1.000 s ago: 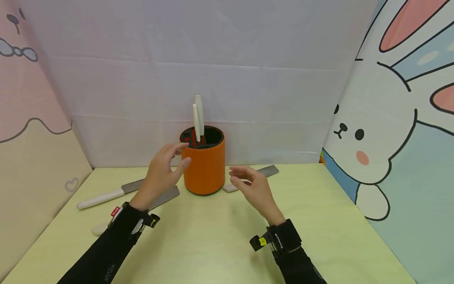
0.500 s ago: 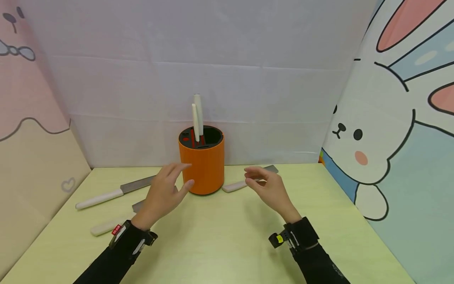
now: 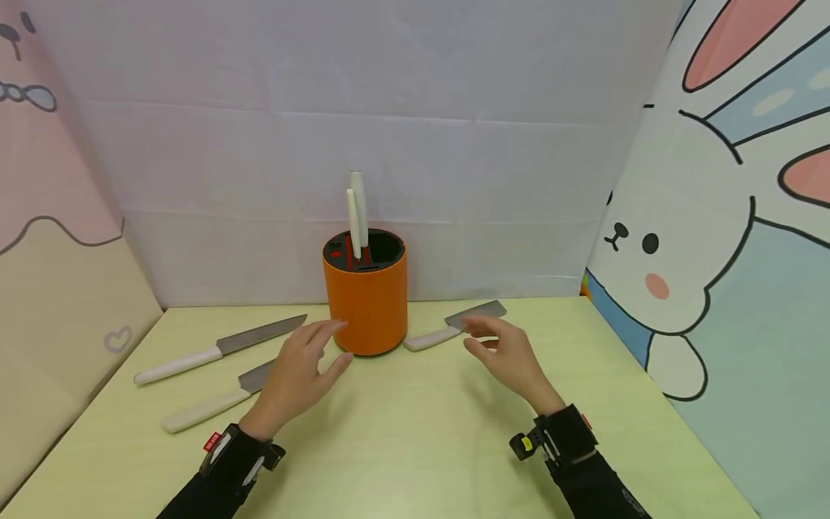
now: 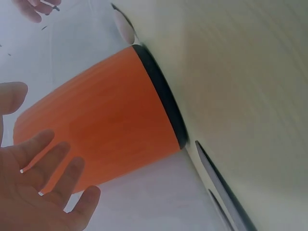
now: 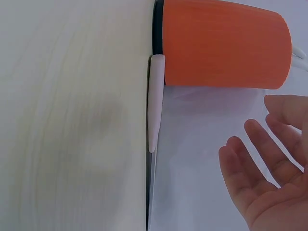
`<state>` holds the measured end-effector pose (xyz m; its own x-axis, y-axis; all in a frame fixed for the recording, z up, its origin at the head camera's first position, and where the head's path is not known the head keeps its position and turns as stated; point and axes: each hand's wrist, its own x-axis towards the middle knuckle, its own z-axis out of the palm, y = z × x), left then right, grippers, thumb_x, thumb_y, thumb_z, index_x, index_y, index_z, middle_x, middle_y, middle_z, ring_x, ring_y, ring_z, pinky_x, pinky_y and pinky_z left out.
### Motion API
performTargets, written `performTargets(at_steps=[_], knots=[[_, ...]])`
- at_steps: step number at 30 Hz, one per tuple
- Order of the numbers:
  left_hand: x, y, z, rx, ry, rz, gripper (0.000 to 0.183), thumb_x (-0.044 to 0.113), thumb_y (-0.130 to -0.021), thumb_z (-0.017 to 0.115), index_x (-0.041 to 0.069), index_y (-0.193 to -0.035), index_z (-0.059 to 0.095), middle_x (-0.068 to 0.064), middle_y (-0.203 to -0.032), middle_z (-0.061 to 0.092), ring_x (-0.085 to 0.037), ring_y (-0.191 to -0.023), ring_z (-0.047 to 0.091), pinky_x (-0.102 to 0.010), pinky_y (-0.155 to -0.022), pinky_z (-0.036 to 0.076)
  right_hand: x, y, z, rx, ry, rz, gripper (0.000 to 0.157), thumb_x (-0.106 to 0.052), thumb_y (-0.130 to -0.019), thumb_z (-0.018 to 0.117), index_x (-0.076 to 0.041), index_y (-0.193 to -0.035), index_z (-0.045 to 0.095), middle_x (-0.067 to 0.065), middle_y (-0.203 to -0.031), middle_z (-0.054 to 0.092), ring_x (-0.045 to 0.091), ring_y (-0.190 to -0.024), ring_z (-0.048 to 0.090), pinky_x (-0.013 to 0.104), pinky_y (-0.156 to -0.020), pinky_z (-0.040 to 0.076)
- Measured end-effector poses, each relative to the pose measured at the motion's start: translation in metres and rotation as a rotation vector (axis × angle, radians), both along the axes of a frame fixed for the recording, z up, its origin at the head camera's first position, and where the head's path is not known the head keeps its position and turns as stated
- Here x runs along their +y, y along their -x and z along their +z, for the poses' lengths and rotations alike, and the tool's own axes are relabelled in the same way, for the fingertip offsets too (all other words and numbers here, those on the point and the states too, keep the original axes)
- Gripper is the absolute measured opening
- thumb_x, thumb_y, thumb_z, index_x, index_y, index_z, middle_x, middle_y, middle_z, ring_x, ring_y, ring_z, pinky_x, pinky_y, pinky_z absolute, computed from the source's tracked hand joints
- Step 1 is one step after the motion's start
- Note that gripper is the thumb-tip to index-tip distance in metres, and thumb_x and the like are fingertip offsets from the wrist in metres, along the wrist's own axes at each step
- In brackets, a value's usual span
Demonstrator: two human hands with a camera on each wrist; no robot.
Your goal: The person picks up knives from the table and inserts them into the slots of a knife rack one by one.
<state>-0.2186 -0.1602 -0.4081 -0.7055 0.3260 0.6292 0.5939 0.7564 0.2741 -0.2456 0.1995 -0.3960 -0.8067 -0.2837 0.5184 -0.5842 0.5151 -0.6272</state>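
Note:
An orange cylindrical knife block (image 3: pixel 366 310) with a black slotted top stands at the back of the table, two white-handled knives (image 3: pixel 359 210) upright in it. My left hand (image 3: pixel 295 378) hovers in front of the block's left side, fingers spread and holding nothing. Behind it, a long-bladed knife (image 3: pixel 219 352) lies on the table; a broad-bladed knife (image 3: pixel 206 409) lies nearer, its blade partly covered by the hand. To the right, my right hand (image 3: pixel 509 357) hangs loosely curled, holding nothing, before another broad-bladed knife (image 3: pixel 433 339). Both wrist views show bare palms, apart from the block.
The pale yellow table (image 3: pixel 402 447) ends at a white cloth backdrop (image 3: pixel 506 209). Printed cartoon panels stand on both sides, a rabbit (image 3: pixel 687 267) on the right one.
My left hand has dropped from beside the block's top toward the table. The right hand has moved right and slightly down, uncovering more of the right knife. The knives lie where they were.

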Motion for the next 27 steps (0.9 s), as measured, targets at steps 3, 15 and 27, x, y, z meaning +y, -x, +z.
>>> performTargets(at_steps=[3, 15, 27], knots=[[-0.002, -0.003, -0.007, -0.012, 0.011, 0.013, 0.053, 0.039, -0.091, 0.065, 0.012, -0.134, 0.053, -0.008, -0.135, 0.051, -0.028, -0.121, 0.044, -0.056, -0.101, 0.035, 0.002, 0.0, -0.005, 0.019, -0.011, 0.026, 0.037, -0.011, -0.087, 0.071, -0.009, -0.122, 0.061, 0.005, -0.11, 0.066, 0.02, -0.099, 0.062, 0.038, -0.077, 0.056], [-0.004, -0.006, -0.029, -0.018, 0.093, 0.017, 0.06, 0.046, -0.092, 0.061, 0.01, -0.138, 0.049, -0.012, -0.138, 0.049, -0.031, -0.124, 0.043, -0.058, -0.098, 0.036, 0.009, -0.006, -0.02, 0.097, -0.132, 0.015, 0.043, -0.015, -0.086, 0.072, -0.009, -0.126, 0.058, 0.005, -0.115, 0.064, 0.018, -0.108, 0.057, 0.047, -0.084, 0.051], [-0.002, -0.011, -0.033, -0.08, 0.192, 0.035, 0.069, 0.048, -0.092, 0.059, 0.01, -0.145, 0.039, -0.014, -0.147, 0.038, -0.036, -0.132, 0.033, -0.063, -0.104, 0.026, 0.014, -0.007, -0.025, 0.035, -0.329, 0.06, 0.056, -0.024, -0.09, 0.069, -0.007, -0.138, 0.047, 0.012, -0.137, 0.048, 0.03, -0.128, 0.038, 0.053, -0.103, 0.034]])
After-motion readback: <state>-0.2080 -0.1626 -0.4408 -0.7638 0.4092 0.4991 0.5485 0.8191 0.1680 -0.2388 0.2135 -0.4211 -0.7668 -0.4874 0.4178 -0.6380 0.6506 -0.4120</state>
